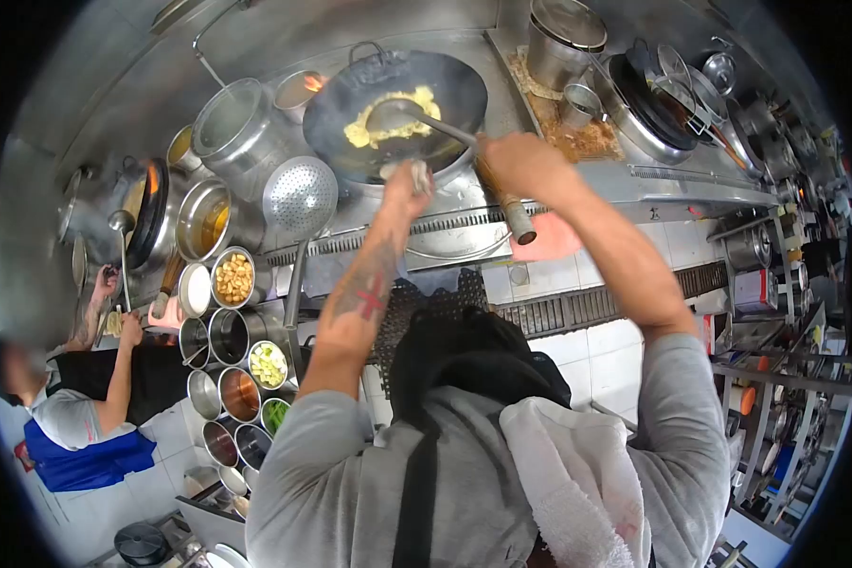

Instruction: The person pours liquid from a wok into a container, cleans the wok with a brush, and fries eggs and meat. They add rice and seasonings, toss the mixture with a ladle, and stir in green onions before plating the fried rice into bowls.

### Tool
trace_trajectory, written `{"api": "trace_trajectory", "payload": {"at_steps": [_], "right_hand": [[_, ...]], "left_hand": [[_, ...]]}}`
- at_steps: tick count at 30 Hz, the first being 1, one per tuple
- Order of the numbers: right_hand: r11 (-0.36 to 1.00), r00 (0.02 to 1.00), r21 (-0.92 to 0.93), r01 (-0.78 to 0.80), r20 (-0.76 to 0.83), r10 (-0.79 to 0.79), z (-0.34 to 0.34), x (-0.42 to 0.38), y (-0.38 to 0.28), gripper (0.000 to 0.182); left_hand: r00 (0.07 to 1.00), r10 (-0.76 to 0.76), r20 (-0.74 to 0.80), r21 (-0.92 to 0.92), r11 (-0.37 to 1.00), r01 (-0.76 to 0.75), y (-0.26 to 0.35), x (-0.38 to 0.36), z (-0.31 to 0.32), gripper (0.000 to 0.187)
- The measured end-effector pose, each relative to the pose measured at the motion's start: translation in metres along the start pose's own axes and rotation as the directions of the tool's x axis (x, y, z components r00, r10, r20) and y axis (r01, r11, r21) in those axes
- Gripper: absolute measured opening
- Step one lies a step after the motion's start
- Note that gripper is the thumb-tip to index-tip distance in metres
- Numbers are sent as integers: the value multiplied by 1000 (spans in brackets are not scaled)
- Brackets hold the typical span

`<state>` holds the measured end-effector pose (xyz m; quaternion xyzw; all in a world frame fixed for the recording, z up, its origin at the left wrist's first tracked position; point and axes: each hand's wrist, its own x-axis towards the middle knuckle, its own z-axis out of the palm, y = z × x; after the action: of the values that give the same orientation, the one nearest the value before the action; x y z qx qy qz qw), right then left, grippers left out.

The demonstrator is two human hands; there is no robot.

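Observation:
A dark wok (pixel 336 147) sits on the range with yellow egg (pixel 414 130) spread inside it. My right hand (pixel 519 168) is closed around the handle of a ladle (pixel 435 121), whose bowl rests in the egg. At the wok's near rim, my left hand (pixel 409 194) is closed on a pale folded cloth (pixel 418 174), pressed against the edge. A thick wooden handle (pixel 513 213) juts toward me just below my right hand. Left of the wok lies a perforated skimmer (pixel 300 196).
A large steel pot (pixel 229 123) stands left of the wok, with several ingredient tins, including one of fried cubes (pixel 234 277), nearer me. A co-worker (pixel 75 398) works at another wok, far left. Stacked pans (pixel 634 104) and a lidded pot (pixel 554 57) stand at right.

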<state>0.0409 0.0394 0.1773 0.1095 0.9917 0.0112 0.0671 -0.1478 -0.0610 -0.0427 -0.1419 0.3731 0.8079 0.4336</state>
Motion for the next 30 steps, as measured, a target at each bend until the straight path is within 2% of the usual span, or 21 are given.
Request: {"api": "trace_trajectory", "payload": {"at_steps": [3,6,8,9,14,15,16,17,18,19,20,21,22,23,24,25,26,27,28,29,30], "right_hand": [[998,984,10,-68,-165,69,34,11,-13,47],[994,968,48,-93,-228,102,20,-18,-6,51],[995,963,31,-90,-253,95,13,-42,-2,52],[990,959,106,-93,-257,118,7,-53,-1,51],[956,943,275,-107,-276,185,29,-49,7,47],[823,939,542,-172,-164,304,39,-34,13,46],[609,923,757,-239,-17,384,52,-20,16,46],[609,926,757,-236,-13,376,64,-6,14,46],[697,910,691,-193,-139,390,74,11,8,45],[773,881,614,-160,-264,392,84,29,1,45],[770,881,617,-160,-264,394,96,49,-7,45],[683,896,696,-223,-129,425,107,72,-13,44],[586,898,755,-295,9,440,113,84,-16,43],[582,894,754,-303,14,448,118,84,-14,43],[465,931,846,-259,91,353,124,78,-8,42],[329,958,917,-227,149,246,131,68,-1,41],[206,955,938,-278,246,168,125,47,8,42],[210,952,934,-289,256,170,107,32,12,42],[316,938,889,-332,275,212,87,20,15,41],[414,925,833,-368,283,252,78,18,19,41],[673,968,716,-183,13,250,95,37,26,41]], "left_hand": [[996,-76,37,-22,997,77,-49,7,-55,21],[994,-107,-34,140,984,111,-60,-23,-59,20],[986,146,-82,0,989,-147,-44,-26,-28,16],[983,125,-137,15,992,-124,-22,-24,-6,12],[994,45,99,1,999,-45,30,23,-15,14],[983,61,175,-46,997,-54,33,19,-22,15],[990,32,134,-32,999,-28,33,7,-35,21],[988,55,142,-13,998,-54,33,-18,-53,25],[984,83,156,8,996,-85,36,-44,-70,30],[981,192,-4,220,957,-187,32,-52,-103,36],[937,323,-136,434,869,-236,26,-55,-142,42],[841,451,-299,800,599,-37,30,-58,-173,50],[700,622,-351,936,230,265,31,-61,-194,58],[706,617,-348,937,225,266,25,-71,-205,58],[592,798,-114,936,-114,334,18,-80,-215,55],[485,855,183,800,-416,433,14,-84,-221,53],[498,847,184,800,-424,425,17,-89,-213,53],[368,887,278,869,-396,296,23,-101,-193,46],[214,916,339,913,-375,161,23,-111,-176,41],[327,857,399,917,-383,-115,11,-121,-165,37],[415,771,483,861,-334,-383,-11,-134,-155,33]]}}
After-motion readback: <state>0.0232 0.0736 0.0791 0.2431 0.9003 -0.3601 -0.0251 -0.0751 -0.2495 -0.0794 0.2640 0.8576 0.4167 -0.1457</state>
